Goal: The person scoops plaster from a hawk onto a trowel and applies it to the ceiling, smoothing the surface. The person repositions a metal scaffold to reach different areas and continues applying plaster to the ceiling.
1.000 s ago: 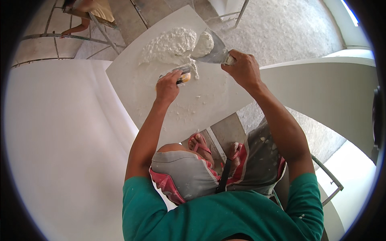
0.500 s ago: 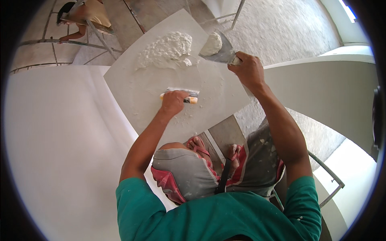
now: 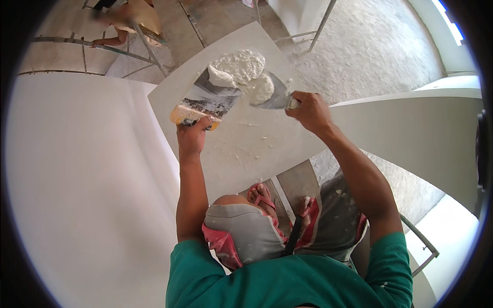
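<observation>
My left hand (image 3: 192, 134) grips a wide filling knife (image 3: 209, 98) with a yellow and black handle; its smeared blade is tilted upward and carries white compound at the far edge. My right hand (image 3: 310, 110) is closed on the handle of a steel putty knife (image 3: 281, 97), which holds a lump of white compound. The two blades are close together, though contact is unclear. Beyond them a heap of compound (image 3: 241, 60) lies on a pale board (image 3: 246, 151) in front of me, with small crumbs scattered over the board's nearer part.
A co-worker's arm (image 3: 115, 38) rests by metal scaffolding (image 3: 69, 40) at upper left. A smooth white surface (image 3: 92, 179) is on my left, a curved wall (image 3: 405, 133) on my right. A metal frame (image 3: 418, 236) stands at lower right. My sandalled feet (image 3: 259, 197) are below the board.
My left knife has turned from lying low across the board to standing angled upward at the left, with compound on its blade. My right knife has moved down and left toward it.
</observation>
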Demonstrator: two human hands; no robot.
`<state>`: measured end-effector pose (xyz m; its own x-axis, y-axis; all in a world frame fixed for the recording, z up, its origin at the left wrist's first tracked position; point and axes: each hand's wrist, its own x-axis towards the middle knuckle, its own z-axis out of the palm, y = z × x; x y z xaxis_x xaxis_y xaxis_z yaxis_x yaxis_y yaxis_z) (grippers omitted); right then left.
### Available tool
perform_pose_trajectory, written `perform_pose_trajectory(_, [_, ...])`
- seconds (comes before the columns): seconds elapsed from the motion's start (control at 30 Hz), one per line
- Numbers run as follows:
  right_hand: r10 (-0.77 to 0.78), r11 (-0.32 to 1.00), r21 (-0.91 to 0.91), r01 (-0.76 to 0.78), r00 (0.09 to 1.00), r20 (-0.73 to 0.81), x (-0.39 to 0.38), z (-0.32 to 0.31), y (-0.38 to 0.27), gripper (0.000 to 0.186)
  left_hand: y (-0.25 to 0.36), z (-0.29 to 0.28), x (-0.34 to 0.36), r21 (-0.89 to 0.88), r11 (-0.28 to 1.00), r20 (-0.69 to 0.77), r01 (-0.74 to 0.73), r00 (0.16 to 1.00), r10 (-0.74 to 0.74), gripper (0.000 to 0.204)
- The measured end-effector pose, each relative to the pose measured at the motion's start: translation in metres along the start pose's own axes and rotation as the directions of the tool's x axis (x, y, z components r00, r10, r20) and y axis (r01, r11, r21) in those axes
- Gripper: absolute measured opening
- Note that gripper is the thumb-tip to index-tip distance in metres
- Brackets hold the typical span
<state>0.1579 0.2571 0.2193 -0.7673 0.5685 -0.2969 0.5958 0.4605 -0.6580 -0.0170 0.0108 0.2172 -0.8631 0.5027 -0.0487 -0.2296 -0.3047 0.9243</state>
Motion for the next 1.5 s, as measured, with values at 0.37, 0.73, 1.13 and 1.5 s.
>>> perform_pose_trajectory(0.37, [-0.075, 0.991, 0.111, 0.074, 0.997, -0.001, -0.008, -0.007, -0.006, 0.027, -0.020, 0.033, -0.014, 0.611, 0.537, 0.572, -0.582, 0.793, 0.209, 0.050])
perform_pose_trajectory(0.73, [0.086, 0.992, 0.101, -0.069, 0.980, -0.178, -0.010, -0.031, 0.008, 0.025, -0.102, -0.027, 0.016, 0.864, -0.032, 0.498, -0.503, 0.861, -0.101, 0.045])
perform_pose_trajectory(1.13, [0.138, 0.990, 0.048, -0.131, 0.969, -0.207, -0.007, -0.039, 0.028, 0.030, -0.156, 0.002, 0.027, 0.769, -0.153, 0.598, -0.620, 0.783, -0.170, 0.027])
perform_pose_trajectory(1.5, [0.136, 0.991, 0.024, -0.134, 0.983, -0.124, -0.003, -0.032, 0.021, 0.029, -0.045, -0.060, 0.042, 0.845, 0.506, 0.082, 0.173, 0.893, -0.442, 0.024])
